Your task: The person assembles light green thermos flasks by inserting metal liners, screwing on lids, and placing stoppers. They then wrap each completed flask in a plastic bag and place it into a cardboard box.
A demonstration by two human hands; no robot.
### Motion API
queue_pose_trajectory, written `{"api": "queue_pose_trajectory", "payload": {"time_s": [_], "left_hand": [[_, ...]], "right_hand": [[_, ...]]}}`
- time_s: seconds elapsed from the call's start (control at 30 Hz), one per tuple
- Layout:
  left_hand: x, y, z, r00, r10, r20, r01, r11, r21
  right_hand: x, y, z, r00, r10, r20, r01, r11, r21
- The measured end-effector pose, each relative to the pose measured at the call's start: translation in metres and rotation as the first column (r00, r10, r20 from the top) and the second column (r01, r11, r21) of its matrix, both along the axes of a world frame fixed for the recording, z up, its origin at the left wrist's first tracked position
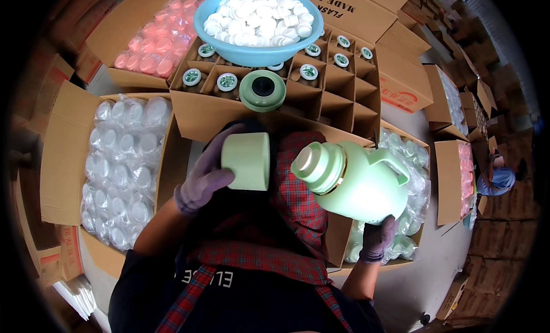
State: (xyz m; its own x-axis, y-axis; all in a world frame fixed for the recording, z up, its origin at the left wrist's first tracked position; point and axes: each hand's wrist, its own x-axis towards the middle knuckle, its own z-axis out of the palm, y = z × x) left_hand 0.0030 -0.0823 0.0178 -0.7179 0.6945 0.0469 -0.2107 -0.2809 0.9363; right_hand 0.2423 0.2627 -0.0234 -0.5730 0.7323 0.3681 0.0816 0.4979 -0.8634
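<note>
My left hand, in a purple glove, is closed around a pale green cup. At the right, my gloved right hand grips the lower end of a pale green vacuum flask. The flask lies tilted, its neck with a whitish stopper pointing left toward the cup, and its handle on the upper right side. Cup and flask are apart. Ahead of my hands, a round green part with a dark centre rests on the near edge of a divided carton.
Glass flask liners stand in the carton's compartments. Over it sits a blue basin of white stoppers. Open boxes hold bagged white parts, pink parts and green parts. A person in a blue cap is at far right.
</note>
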Motion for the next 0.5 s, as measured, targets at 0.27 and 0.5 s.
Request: {"api": "queue_pose_trajectory", "payload": {"time_s": [0.27, 0.5], "left_hand": [[-0.001, 0.014, 0.013, 0.957, -0.165, -0.237, 0.117, 0.972, -0.205], [-0.018, 0.0, 0.017, -0.027, 0.037, -0.999, -0.221, 0.974, 0.042]], "right_hand": [[-0.018, -0.044, 0.087, 0.899, 0.405, 0.164, -0.434, 0.871, 0.229], [-0.082, 0.023, 0.053, 0.881, 0.437, 0.18, -0.445, 0.895, 0.006]]}}
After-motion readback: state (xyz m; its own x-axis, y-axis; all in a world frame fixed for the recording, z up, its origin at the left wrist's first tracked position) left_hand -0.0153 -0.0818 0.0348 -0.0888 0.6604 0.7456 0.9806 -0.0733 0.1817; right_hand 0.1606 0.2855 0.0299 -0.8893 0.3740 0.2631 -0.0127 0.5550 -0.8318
